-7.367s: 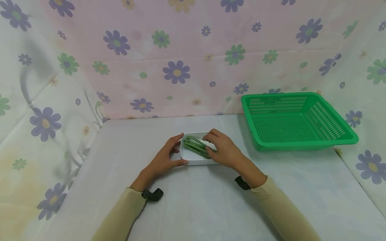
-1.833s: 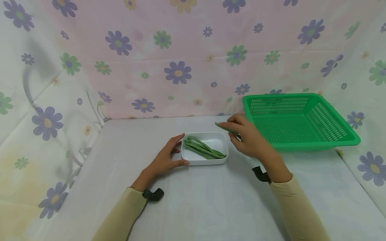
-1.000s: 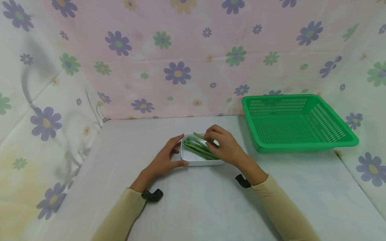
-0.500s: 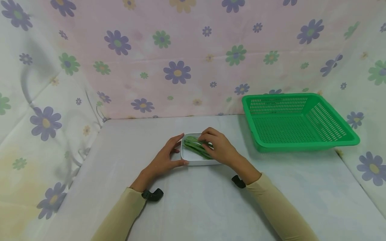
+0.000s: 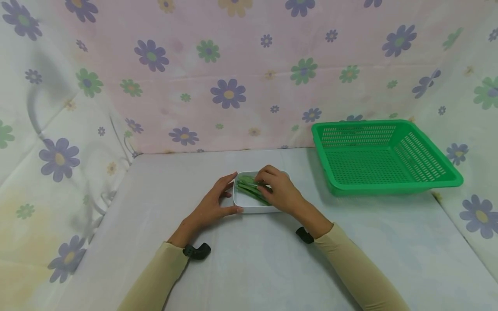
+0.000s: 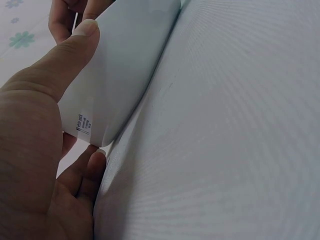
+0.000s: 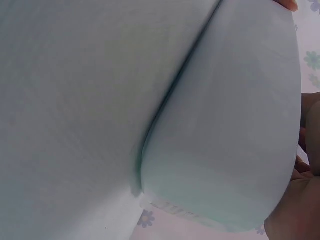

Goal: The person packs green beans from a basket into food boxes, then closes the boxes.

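Note:
A small white rectangular dish (image 5: pixel 254 210) stands on the table with several long green beans (image 5: pixel 248 190) lying slantwise in it. My left hand (image 5: pixel 212 203) holds the dish's left end, thumb at the front wall and fingers around the far corner. In the left wrist view the thumb (image 6: pixel 75 47) presses the dish wall (image 6: pixel 125 60), which bears small print. Over the dish's right half, my right hand (image 5: pixel 282 192) has its curled fingertips down among the beans, pinching one that they mostly cover. The right wrist view shows mainly the dish's outer wall (image 7: pixel 230 120); the beans are hidden there.
A large green plastic basket (image 5: pixel 381 185) with slotted walls stands at the back right, with nothing in it. White cloth covers the table (image 5: pixel 241 268). Flowered cloth (image 5: pixel 249 121) hangs behind and along both sides.
About two seconds ago my right hand held a green bean up beside the basket. It has since brought the bean left and down into the dish. My left hand has stayed put.

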A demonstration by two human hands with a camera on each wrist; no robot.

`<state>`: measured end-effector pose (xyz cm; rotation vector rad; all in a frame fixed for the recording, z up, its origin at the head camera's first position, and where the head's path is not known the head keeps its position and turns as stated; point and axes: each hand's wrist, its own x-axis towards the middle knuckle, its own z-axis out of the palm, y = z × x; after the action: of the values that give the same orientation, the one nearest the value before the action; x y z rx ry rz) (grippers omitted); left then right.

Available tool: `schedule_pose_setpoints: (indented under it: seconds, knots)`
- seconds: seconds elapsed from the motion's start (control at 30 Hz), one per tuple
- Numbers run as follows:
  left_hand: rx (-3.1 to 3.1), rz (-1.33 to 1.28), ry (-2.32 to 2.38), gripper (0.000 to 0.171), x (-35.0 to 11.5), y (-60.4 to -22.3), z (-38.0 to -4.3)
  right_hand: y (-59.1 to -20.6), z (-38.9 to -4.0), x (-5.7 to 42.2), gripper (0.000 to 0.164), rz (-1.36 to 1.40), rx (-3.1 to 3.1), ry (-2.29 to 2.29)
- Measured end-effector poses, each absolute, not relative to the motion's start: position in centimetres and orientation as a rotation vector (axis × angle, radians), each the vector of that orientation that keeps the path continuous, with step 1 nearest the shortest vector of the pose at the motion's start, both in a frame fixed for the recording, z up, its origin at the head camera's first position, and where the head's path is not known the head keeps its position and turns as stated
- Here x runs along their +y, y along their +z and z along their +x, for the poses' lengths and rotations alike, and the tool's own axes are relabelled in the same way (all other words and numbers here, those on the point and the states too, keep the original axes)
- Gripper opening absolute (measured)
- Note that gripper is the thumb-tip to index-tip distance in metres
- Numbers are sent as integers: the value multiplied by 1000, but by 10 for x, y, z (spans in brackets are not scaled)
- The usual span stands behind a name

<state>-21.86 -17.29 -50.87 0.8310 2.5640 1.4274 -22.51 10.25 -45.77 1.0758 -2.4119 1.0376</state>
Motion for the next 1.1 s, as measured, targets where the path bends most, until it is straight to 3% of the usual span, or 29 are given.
schedule_pose_setpoints:
  seconds: [0.4, 1.1]
  knots:
    - [2573, 858, 1433, 107, -171, -508, -218, -449, -220, 114, 16, 1064, -2442, 1035]
    - [2574, 843, 1419, 109, -172, -509, -218, -406, -213, 190, 23, 877, -2347, 928]
